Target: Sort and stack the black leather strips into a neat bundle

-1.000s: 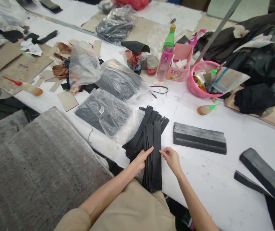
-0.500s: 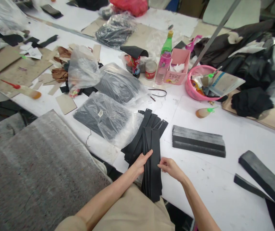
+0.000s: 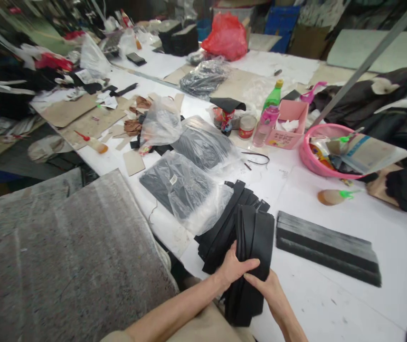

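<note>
A bundle of long black strips [image 3: 262, 237] stands tilted in front of me, fanned a little at its top end. My left hand [image 3: 237, 266] grips it from the left, thumb across the front strip. From the right, my right hand [image 3: 269, 287] closes on the same bundle lower down, its thumb tip close to the left thumb. The fingers behind the bundle are hidden. Just beyond, a loose pile of black strips [image 3: 221, 228] lies on the white table. To the right rests a neat stack of black strips [image 3: 327, 247].
Plastic-wrapped black sheets [image 3: 175, 185] lie left of the pile. Farther back stand a pink basin [image 3: 310, 154], a pink box [image 3: 288, 135], a bottle [image 3: 265, 126] and a can [image 3: 247, 126]. A squeeze bottle [image 3: 331, 196] lies on its side. A grey board [image 3: 64, 256] is at left.
My right hand has gone from the bundle's right edge to a grip on its front, thumb near the left one. The bundle is raised and squeezed tighter. The view has shifted left and up.
</note>
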The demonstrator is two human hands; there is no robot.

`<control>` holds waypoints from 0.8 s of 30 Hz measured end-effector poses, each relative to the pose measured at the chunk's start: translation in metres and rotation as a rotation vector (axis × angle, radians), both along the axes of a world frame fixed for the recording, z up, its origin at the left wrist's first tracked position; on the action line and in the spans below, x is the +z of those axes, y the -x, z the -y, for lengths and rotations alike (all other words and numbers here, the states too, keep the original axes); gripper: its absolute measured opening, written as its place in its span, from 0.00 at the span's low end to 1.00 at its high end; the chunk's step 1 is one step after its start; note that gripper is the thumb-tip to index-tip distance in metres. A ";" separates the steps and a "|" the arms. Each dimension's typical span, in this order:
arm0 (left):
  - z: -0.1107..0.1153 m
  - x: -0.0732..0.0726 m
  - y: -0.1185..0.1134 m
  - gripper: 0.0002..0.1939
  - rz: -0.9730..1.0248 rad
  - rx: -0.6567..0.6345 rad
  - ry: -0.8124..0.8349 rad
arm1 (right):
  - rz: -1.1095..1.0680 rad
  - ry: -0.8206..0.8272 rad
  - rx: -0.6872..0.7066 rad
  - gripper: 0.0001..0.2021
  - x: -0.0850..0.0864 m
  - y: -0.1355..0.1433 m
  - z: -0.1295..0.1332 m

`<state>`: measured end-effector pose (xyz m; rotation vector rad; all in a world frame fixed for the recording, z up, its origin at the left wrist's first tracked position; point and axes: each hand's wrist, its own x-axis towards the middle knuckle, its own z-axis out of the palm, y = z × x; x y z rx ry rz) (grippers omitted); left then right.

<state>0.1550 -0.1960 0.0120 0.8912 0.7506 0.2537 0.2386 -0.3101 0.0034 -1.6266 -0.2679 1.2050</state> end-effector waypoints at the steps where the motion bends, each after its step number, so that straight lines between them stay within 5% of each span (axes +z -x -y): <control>1: -0.002 0.002 0.000 0.26 0.011 -0.022 -0.047 | 0.010 0.031 -0.020 0.28 0.001 0.001 0.000; 7: -0.010 0.014 0.000 0.22 0.103 -0.147 -0.120 | -0.124 0.027 -0.156 0.28 0.013 0.005 -0.009; 15: -0.027 0.027 0.009 0.24 0.065 -0.120 -0.270 | -0.237 0.051 -0.092 0.29 0.024 -0.007 -0.027; 17: -0.033 0.032 0.023 0.24 -0.039 -0.074 -0.487 | -0.246 0.073 -0.071 0.29 0.028 -0.015 -0.023; 22: -0.058 0.027 0.053 0.21 -0.400 0.055 -1.355 | -0.290 0.152 0.035 0.27 0.040 -0.026 -0.013; 24: -0.076 0.017 0.057 0.26 -0.543 0.104 -1.488 | -0.316 0.129 0.125 0.28 0.041 -0.023 -0.018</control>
